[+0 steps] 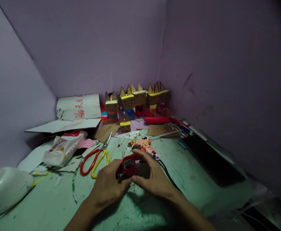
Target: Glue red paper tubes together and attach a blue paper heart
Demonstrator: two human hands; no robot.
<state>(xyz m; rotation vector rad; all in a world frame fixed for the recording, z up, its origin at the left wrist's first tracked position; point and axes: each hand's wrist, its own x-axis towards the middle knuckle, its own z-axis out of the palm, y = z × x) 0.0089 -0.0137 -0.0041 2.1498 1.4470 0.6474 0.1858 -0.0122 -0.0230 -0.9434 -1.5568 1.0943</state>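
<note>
Between my hands is a short red tube (131, 171), its open end facing up toward me; it looks like rolled paper. My left hand (109, 183) grips its left side with thumb and fingers. On the other side, my right hand (156, 178) curves round it, thumb at the lower edge and index finger at the top. Just beyond the fingers lies a flower-patterned glue gun (146, 146) with a black cord. Scissors (97, 159) with one red and one yellow handle lie open to the left of my left hand.
Several cardboard box-headed figures (128, 102) with pointed ears stand at the back wall. A dark phone-like slab (212, 160) lies at right. A white pot (8, 189) sits at left, near a plastic packet (65, 147) and white cardboard (79, 107). A red roll (157, 120) lies behind.
</note>
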